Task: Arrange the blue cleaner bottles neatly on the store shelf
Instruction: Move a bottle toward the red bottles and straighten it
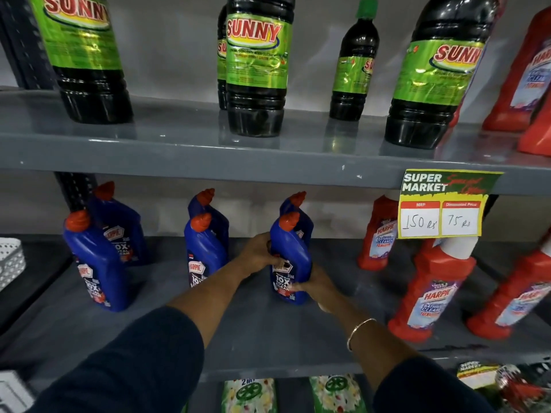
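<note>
Flanking blue bottle [290, 263]: red bottles [429, 293]

Grey metal shelving fills the view, tier upon tier. The upper shelf [185, 150] has a glossy top that throws back soft reflections, and its front lip shows a few pale chips. Behind it runs a plain pale back wall [170, 49], evenly lit. At far left a dark perforated upright post [21, 43] rises. The middle shelf [262, 332] below is duller and dimmer, shaded by the tier above. A yellow price tag [441, 204] hangs off the upper lip at right.
</note>
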Demonstrator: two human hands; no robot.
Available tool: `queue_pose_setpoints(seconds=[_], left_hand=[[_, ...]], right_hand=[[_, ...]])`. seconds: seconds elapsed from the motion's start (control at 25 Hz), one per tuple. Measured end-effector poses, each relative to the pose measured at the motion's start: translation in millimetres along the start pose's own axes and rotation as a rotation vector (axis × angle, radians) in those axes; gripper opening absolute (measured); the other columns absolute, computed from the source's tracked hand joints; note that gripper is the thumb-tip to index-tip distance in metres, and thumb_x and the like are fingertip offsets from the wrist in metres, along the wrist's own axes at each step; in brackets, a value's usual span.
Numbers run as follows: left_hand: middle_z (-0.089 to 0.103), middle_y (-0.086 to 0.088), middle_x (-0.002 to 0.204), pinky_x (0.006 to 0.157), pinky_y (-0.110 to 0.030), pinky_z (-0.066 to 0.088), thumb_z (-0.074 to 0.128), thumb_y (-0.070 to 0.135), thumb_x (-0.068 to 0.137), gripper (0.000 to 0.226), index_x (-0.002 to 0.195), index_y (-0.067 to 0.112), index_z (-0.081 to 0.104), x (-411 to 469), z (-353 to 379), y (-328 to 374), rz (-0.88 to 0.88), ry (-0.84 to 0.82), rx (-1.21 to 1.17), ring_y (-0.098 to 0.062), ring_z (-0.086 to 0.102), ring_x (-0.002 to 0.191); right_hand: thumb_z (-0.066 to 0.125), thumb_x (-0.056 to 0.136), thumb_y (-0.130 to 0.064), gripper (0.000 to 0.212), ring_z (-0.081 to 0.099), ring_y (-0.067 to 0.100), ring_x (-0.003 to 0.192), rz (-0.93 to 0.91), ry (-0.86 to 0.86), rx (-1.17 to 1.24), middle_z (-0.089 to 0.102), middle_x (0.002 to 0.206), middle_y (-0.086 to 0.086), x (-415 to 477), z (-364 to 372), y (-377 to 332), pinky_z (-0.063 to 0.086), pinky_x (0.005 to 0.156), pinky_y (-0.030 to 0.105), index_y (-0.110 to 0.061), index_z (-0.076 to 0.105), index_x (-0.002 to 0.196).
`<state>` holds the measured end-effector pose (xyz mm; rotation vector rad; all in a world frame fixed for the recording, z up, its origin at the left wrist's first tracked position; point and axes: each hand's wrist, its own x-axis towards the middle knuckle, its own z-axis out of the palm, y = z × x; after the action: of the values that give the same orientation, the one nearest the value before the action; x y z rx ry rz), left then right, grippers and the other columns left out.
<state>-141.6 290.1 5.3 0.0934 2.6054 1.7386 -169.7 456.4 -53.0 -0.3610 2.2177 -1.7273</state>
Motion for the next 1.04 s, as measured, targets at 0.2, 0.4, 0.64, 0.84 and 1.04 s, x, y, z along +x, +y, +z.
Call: queue_pose_setpoints(seconds=[0.2,0.4,0.64,0.84,1.04], left_hand=[[0.062,-0.019,0.119,0.080,-0.021,0.048,0.072,-0.008,0.066,0.056,0.118,0.002,0.053,-2,5,-7,-0.008,0.056,0.001,-0.024,0.059,0.105],[0.061,-0.014,0.121,0.065,-0.008,0.045,0.072,-0.003,0.070,0.057,0.122,0.006,0.050,2,10,-8,-0.059,0.010,0.000,-0.012,0.054,0.097],[0.055,0.005,0.109,0.066,-0.016,0.047,0.065,0.004,0.079,0.050,0.124,0.011,0.044,2,18,-23,-0.184,-0.094,-0.083,-0.007,0.052,0.094],[0.062,-0.011,0.123,0.097,-0.038,0.047,0.076,0.008,0.069,0.060,0.124,0.007,0.050,-9,18,-29,-0.157,-0.055,-0.027,-0.024,0.058,0.112],[0.065,-0.007,0.116,0.095,-0.035,0.049,0.078,0.012,0.066,0.056,0.118,0.012,0.055,-34,26,-17,-0.188,-0.071,0.093,-0.023,0.062,0.106]], right_hand=[[0.075,0.059,0.012,0.070,0.059,0.035,0.113,0.056,-0.001,-0.003,0.061,0.123,0.023,10,3,13,0.049,0.097,0.053,-0.004,0.052,0.124],[0.074,0.061,0.013,0.070,0.059,0.029,0.108,0.081,-0.034,0.005,0.062,0.121,0.019,15,-1,14,0.053,0.090,0.042,-0.004,0.052,0.125],[0.081,0.058,0.004,0.070,0.060,0.032,0.113,0.058,0.007,-0.088,0.064,0.121,0.019,9,-6,14,0.048,0.100,0.047,-0.002,0.055,0.122],[0.082,0.057,-0.001,0.063,0.061,0.034,0.111,0.062,-0.025,-0.154,0.065,0.119,0.021,-3,-9,14,0.048,0.099,0.052,-0.003,0.060,0.116],[0.076,0.063,0.010,0.060,0.061,0.029,0.105,0.067,-0.094,-0.135,0.063,0.119,0.018,-35,-12,8,0.058,0.083,0.032,0.003,0.055,0.119]])
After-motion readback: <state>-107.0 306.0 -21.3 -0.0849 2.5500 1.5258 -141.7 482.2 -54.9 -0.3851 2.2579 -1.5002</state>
